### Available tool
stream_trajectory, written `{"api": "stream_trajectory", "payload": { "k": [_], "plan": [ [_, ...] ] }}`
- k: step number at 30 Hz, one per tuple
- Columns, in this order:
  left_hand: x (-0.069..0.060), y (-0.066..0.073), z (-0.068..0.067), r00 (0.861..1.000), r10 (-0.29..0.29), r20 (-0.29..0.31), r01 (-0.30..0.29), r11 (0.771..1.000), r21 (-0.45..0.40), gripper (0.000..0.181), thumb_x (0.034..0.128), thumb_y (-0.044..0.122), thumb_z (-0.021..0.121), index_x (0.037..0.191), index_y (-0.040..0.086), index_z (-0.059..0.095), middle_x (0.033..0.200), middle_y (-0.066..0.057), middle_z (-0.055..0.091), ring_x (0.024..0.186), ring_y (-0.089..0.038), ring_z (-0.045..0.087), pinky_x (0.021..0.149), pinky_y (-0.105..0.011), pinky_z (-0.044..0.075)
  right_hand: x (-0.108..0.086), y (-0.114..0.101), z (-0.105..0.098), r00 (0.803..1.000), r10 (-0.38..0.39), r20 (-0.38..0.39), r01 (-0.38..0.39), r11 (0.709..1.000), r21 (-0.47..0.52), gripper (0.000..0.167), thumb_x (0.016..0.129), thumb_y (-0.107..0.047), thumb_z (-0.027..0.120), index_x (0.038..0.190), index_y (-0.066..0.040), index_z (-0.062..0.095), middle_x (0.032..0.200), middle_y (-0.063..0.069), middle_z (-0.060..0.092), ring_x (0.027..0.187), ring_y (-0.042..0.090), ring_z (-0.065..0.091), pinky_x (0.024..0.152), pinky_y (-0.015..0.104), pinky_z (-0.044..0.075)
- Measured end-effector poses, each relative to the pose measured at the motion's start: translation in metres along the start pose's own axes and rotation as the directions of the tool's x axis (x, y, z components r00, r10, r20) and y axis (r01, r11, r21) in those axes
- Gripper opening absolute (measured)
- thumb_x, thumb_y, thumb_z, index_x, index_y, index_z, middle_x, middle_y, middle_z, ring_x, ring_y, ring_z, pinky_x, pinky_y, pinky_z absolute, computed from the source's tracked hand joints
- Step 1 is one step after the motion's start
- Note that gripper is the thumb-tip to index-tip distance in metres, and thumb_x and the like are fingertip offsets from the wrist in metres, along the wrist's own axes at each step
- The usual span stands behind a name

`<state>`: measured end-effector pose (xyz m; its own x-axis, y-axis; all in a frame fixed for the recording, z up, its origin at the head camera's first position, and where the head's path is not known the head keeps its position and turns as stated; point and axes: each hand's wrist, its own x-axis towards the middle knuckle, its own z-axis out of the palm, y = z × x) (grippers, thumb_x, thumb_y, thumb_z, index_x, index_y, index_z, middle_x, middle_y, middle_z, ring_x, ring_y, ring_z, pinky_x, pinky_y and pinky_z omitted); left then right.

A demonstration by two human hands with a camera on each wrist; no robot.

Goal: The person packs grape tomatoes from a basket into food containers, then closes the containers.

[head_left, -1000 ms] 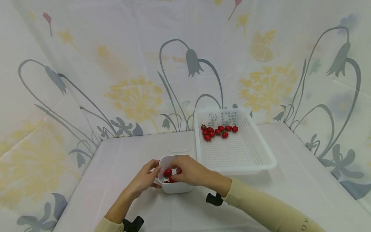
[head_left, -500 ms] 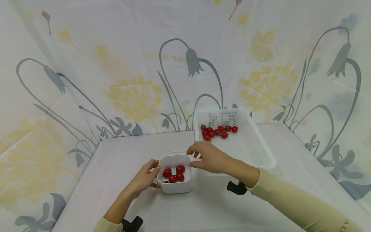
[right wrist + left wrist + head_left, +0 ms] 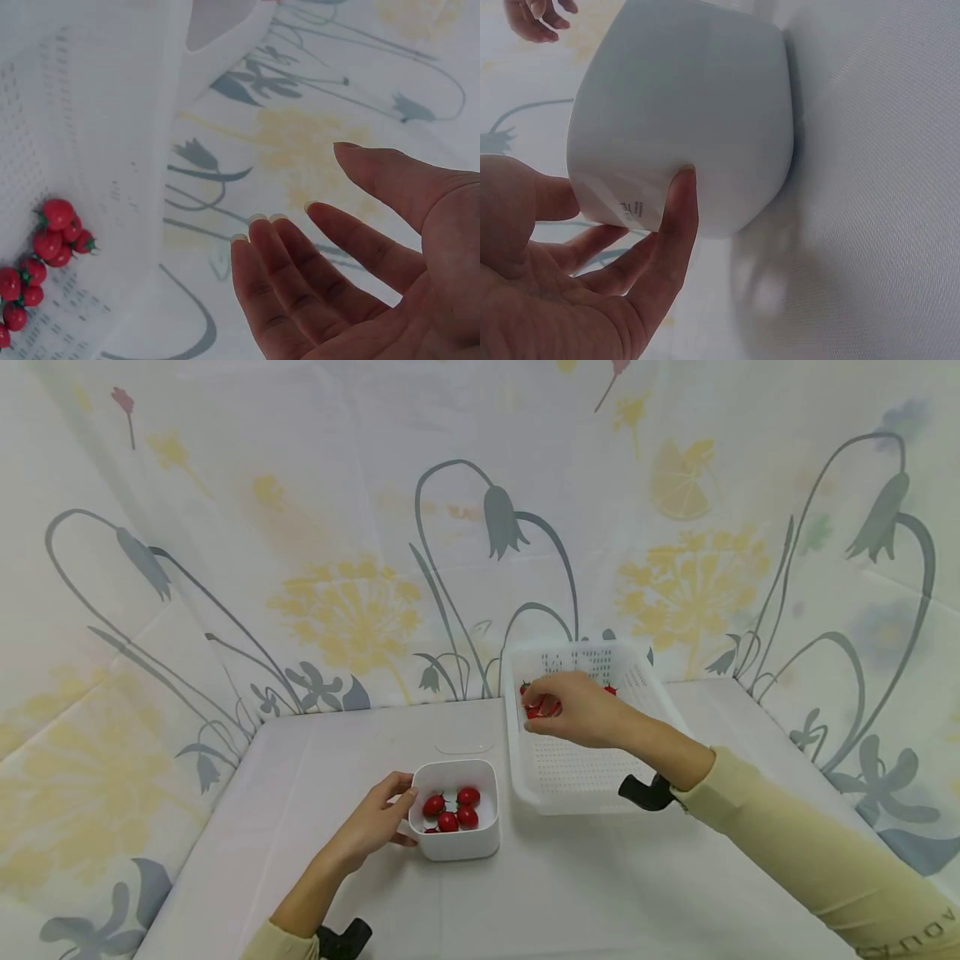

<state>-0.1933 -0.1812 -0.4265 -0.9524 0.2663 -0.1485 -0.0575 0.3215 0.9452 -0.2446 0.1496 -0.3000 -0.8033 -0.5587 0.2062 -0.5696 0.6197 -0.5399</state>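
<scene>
My left hand [image 3: 375,818] holds the left side of a small white plastic container [image 3: 461,847], thumb at the rim and fingers against the outer wall. Inside it lie several red cherry tomatoes [image 3: 447,822]. My right hand [image 3: 577,710] is over a white perforated basket [image 3: 693,785], above its cherry tomatoes [image 3: 611,690], and hides most of them in the head view. In the right wrist view the right hand's fingers are spread apart from the thumb with nothing between them, and the basket's tomatoes [image 3: 58,214] with green stems sit to the left.
A white cloth covers the table [image 3: 315,777]. A floral-patterned curtain [image 3: 337,527] rises behind it, close to the basket's back edge. The container stands left of the basket, nearer the front. Black wrist cameras [image 3: 647,792] are strapped to both wrists.
My right hand has left the container, moved right and away over the basket's tomatoes, and holds nothing. The container's tomatoes came into full view. The left hand stayed in place.
</scene>
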Motion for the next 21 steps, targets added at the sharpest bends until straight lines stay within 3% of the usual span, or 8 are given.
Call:
{"api": "stream_trajectory", "payload": {
  "k": [7, 13, 17, 21],
  "plan": [
    [0.0, 0.0, -0.001, 1.0, 0.001, 0.0, -0.001, 1.0, -0.003, 0.035, 0.1089, 0.017, 0.049, 0.14, 0.0, 0.048, 0.146, -0.027, 0.047, 0.106, -0.038, 0.066, 0.072, -0.045, 0.064, 0.014, 0.029, -0.012, 0.998, 0.066, -0.011, -0.067, 0.998, -0.01, 0.022, 0.091, -0.012, 0.075, 0.109, 0.0, 0.071, 0.101, 0.012, 0.073, 0.091, 0.026, 0.069, 0.079, 0.038, 0.057],
    [-0.001, 0.001, 0.0, 1.0, -0.005, -0.008, 0.005, 1.0, 0.001, 0.034, 0.1087, 0.016, 0.048, 0.139, 0.0, 0.048, 0.143, -0.026, 0.049, 0.105, -0.038, 0.066, 0.072, -0.045, 0.064, 0.023, 0.059, -0.022, 0.984, 0.178, -0.01, -0.178, 0.983, -0.054, 0.036, 0.095, -0.02, 0.071, 0.12, 0.006, 0.066, 0.117, 0.026, 0.068, 0.107, 0.04, 0.066, 0.089, 0.051, 0.056],
    [-0.001, 0.001, 0.0, 1.0, -0.006, -0.009, 0.006, 1.0, 0.003, 0.034, 0.1087, 0.016, 0.049, 0.139, 0.0, 0.049, 0.143, -0.026, 0.049, 0.103, -0.036, 0.066, 0.072, -0.045, 0.064, 0.029, 0.083, -0.026, 0.955, 0.295, 0.005, -0.294, 0.953, -0.075, 0.048, 0.097, -0.026, 0.068, 0.128, 0.009, 0.059, 0.125, 0.031, 0.062, 0.115, 0.046, 0.06, 0.094, 0.056, 0.053],
    [0.0, 0.002, 0.0, 1.0, -0.007, -0.005, 0.007, 1.0, 0.003, 0.034, 0.1087, 0.016, 0.048, 0.139, 0.0, 0.049, 0.143, -0.026, 0.049, 0.102, -0.036, 0.066, 0.071, -0.044, 0.064, 0.034, 0.102, -0.03, 0.911, 0.411, 0.036, -0.408, 0.91, -0.072, 0.057, 0.099, -0.03, 0.066, 0.136, 0.01, 0.052, 0.132, 0.033, 0.057, 0.118, 0.047, 0.057, 0.096, 0.057, 0.052]
  ]
}}
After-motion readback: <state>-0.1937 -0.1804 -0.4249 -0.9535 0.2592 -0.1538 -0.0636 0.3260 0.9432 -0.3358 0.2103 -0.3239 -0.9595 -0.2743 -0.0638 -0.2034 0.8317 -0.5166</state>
